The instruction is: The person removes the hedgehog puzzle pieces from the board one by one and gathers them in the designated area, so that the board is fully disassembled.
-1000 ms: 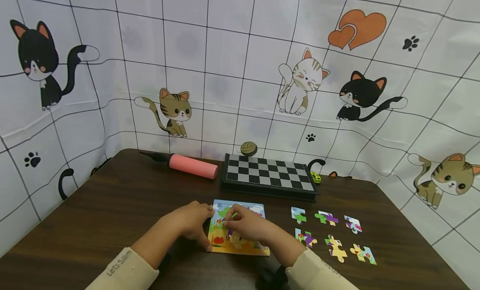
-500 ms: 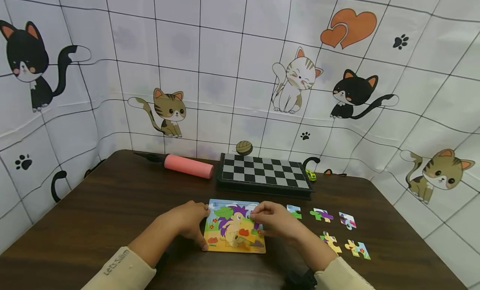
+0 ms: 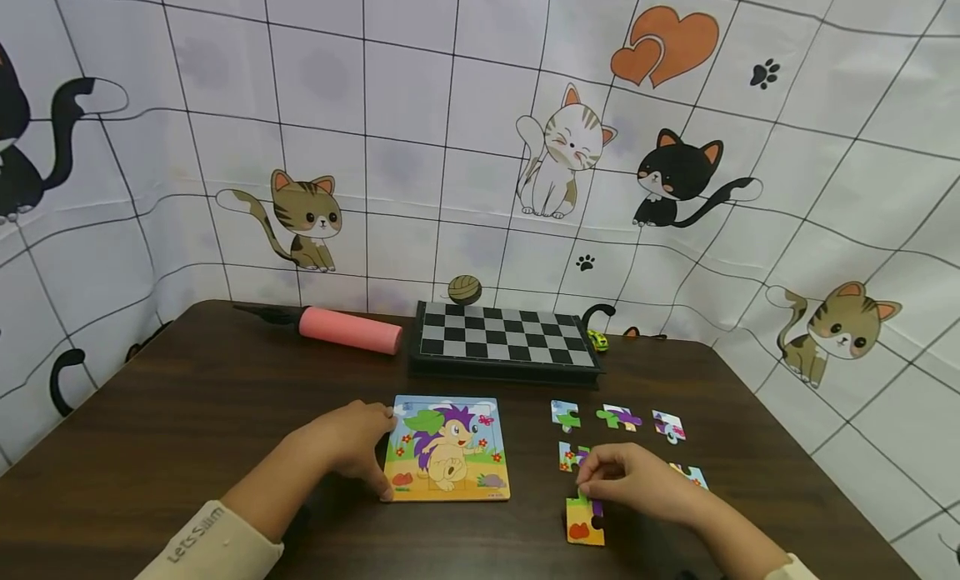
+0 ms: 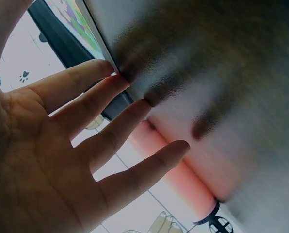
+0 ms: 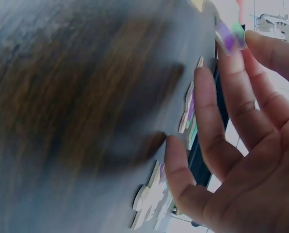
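A square puzzle board printed with a purple-haired hedgehog lies in the middle of the table. My left hand rests along its left side, thumb by the lower corner and fingertips at the upper edge. Those fingers are straight and spread in the left wrist view. To the right of the board, my right hand pinches a puzzle piece, yellow below with a red patch and green and purple above. Part of this piece shows between thumb and fingertips in the right wrist view. Its other fingers hang over the tabletop.
Several loose puzzle pieces lie on the right; my right hand partly covers some. Behind the board stands a black-and-white checkered game box, with a pink pump to its left and a small green toy car to its right.
My right hand has moved from over the board's left part, across it and down to the right, carrying the puzzle piece beside the loose ones. My left hand stays at the board's edge.
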`<move>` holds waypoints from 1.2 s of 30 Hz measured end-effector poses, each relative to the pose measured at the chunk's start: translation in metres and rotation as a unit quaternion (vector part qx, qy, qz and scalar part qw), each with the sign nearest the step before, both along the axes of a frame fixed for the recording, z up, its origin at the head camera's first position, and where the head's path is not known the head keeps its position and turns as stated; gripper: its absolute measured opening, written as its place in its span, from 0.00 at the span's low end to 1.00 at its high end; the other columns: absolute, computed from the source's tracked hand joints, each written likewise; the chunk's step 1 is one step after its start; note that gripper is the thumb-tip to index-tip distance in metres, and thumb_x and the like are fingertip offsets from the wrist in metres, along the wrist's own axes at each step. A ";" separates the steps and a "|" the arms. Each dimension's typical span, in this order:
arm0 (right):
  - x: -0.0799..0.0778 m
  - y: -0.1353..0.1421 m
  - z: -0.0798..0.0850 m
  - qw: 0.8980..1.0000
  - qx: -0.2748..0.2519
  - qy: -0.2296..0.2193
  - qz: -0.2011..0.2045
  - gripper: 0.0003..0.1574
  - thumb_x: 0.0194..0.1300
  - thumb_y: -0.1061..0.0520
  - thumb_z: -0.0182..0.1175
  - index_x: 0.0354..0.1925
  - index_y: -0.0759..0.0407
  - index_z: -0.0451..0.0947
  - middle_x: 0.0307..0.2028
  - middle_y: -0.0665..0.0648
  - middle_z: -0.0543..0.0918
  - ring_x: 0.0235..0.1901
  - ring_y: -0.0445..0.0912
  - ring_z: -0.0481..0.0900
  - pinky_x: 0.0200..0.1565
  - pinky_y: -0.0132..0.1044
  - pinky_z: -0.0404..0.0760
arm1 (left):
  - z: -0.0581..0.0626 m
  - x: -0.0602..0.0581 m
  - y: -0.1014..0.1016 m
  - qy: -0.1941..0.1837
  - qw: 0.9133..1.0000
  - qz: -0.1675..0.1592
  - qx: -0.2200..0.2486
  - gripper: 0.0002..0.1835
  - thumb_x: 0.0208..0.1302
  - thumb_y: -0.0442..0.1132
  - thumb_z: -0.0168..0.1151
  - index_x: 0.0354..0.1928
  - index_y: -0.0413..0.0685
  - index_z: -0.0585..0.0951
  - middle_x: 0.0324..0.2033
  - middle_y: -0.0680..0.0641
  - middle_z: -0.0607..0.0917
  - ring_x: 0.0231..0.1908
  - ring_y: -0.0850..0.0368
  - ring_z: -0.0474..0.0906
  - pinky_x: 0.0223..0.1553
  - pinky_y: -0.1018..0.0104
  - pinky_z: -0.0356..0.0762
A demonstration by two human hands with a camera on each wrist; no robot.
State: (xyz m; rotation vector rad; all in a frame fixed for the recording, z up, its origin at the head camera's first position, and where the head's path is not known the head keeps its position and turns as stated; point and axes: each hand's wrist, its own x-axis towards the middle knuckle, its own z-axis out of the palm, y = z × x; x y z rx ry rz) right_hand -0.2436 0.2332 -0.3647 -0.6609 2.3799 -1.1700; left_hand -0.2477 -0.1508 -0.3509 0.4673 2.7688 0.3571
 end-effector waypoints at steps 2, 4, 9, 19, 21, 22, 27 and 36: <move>0.000 0.000 0.000 1.000 0.009 0.007 -0.005 0.08 0.71 0.56 0.60 0.40 0.61 0.80 0.34 0.55 0.82 0.33 0.46 0.78 0.35 0.34 0.78 | 0.000 0.000 -0.001 -0.002 1.000 -0.003 0.001 0.49 0.39 0.55 0.83 0.63 0.35 0.76 0.63 0.36 0.73 0.62 0.34 0.67 0.64 0.33 0.62; 0.001 -0.001 0.001 1.000 0.022 0.014 -0.013 0.10 0.72 0.55 0.59 0.41 0.61 0.81 0.33 0.54 0.82 0.33 0.48 0.78 0.36 0.36 0.79 | 0.001 0.000 -0.001 -0.003 1.000 -0.004 0.002 0.49 0.40 0.55 0.83 0.63 0.36 0.76 0.64 0.36 0.73 0.63 0.34 0.66 0.64 0.33 0.62; 0.004 -0.007 0.003 0.995 0.071 0.054 -0.041 0.12 0.72 0.50 0.59 0.40 0.57 0.81 0.31 0.50 0.84 0.34 0.47 0.81 0.39 0.41 0.77 | 0.001 0.000 -0.002 -0.002 1.000 -0.003 -0.002 0.49 0.40 0.55 0.83 0.63 0.36 0.75 0.64 0.36 0.73 0.63 0.35 0.67 0.64 0.34 0.62; 0.000 -0.061 0.011 0.978 0.130 0.164 -0.024 0.07 0.65 0.51 0.67 0.42 0.49 0.83 0.44 0.47 0.81 0.49 0.50 0.78 0.52 0.52 0.78 | 0.001 0.000 -0.001 -0.004 1.000 -0.002 -0.009 0.49 0.40 0.56 0.82 0.63 0.37 0.76 0.64 0.37 0.73 0.62 0.35 0.67 0.64 0.35 0.63; -0.003 -0.079 0.010 0.974 0.139 0.180 0.006 0.11 0.64 0.50 0.69 0.44 0.48 0.83 0.50 0.50 0.79 0.54 0.54 0.75 0.55 0.57 0.75 | 0.000 0.000 -0.001 -0.005 1.000 -0.001 -0.010 0.49 0.40 0.56 0.82 0.64 0.37 0.76 0.64 0.38 0.73 0.62 0.36 0.67 0.64 0.35 0.63; -0.005 -0.088 0.009 0.972 0.144 0.187 0.020 0.12 0.63 0.50 0.69 0.46 0.48 0.84 0.53 0.52 0.77 0.57 0.56 0.73 0.57 0.59 0.73 | 0.000 0.000 -0.001 -0.005 1.000 0.001 -0.009 0.49 0.40 0.56 0.82 0.64 0.38 0.76 0.64 0.38 0.73 0.62 0.37 0.67 0.64 0.35 0.63; -0.012 -0.129 0.006 0.969 0.163 0.183 0.039 0.19 0.59 0.52 0.72 0.50 0.48 0.84 0.58 0.58 0.73 0.58 0.57 0.69 0.56 0.56 0.75 | -0.001 0.000 0.000 -0.004 1.000 0.002 -0.007 0.49 0.40 0.56 0.82 0.63 0.37 0.76 0.63 0.38 0.74 0.62 0.37 0.67 0.64 0.36 0.63; -0.017 -0.167 0.003 0.983 0.119 0.131 0.053 0.15 0.62 0.57 0.67 0.48 0.54 0.85 0.40 0.55 0.73 0.36 0.44 0.71 0.35 0.36 0.75 | 0.000 0.002 -0.002 0.003 1.000 -0.002 -0.005 0.49 0.40 0.56 0.82 0.64 0.37 0.76 0.64 0.38 0.74 0.62 0.37 0.68 0.64 0.37 0.64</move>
